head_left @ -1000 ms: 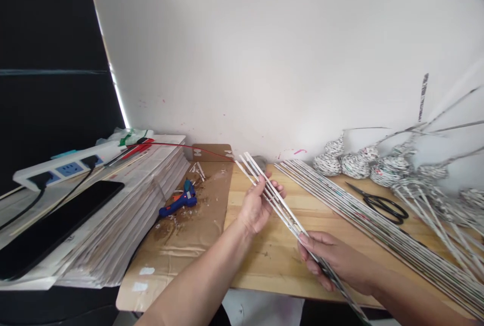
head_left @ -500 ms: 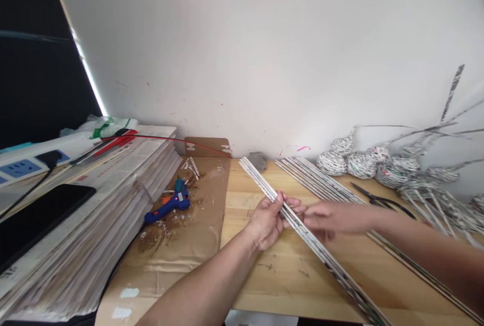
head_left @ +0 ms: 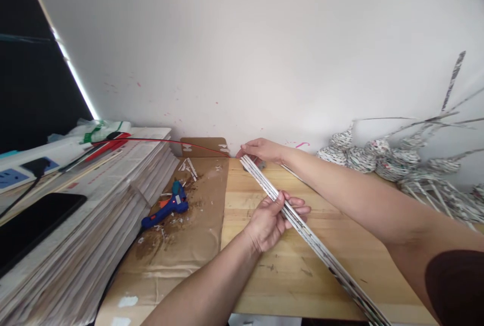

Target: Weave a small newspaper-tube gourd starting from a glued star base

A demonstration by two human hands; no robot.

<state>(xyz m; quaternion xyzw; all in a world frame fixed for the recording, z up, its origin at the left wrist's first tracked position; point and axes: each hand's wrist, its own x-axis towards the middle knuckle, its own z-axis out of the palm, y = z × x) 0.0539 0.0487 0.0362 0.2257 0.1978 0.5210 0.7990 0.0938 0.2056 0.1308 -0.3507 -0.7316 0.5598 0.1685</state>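
My left hand (head_left: 270, 217) is closed on a small bundle of rolled newspaper sticks (head_left: 313, 242), thumb on top and fingers underneath. The bundle slants over the wooden table from upper left to lower right, its near end running out of view at the bottom. At its far tips is my right hand (head_left: 260, 149), bent over the ends with the fingers extended and touching or very close to them. Part of that hand's fingers is hidden behind the tips. Beneath my right forearm, a second group of paper sticks (head_left: 293, 172) is mostly covered.
A blue glue gun (head_left: 168, 207) lies on stained cardboard (head_left: 189, 260) at left. Beside it rises a newspaper stack (head_left: 124, 205) with a phone (head_left: 41, 225) and power strip (head_left: 18, 174) on top. Woven paper gourds (head_left: 361, 158) stand along the wall at right.
My right hand has moved from beside my left hand up and left to the far tips of the bundle. My left hand keeps its hold. The right forearm now covers the scissors and other sticks.
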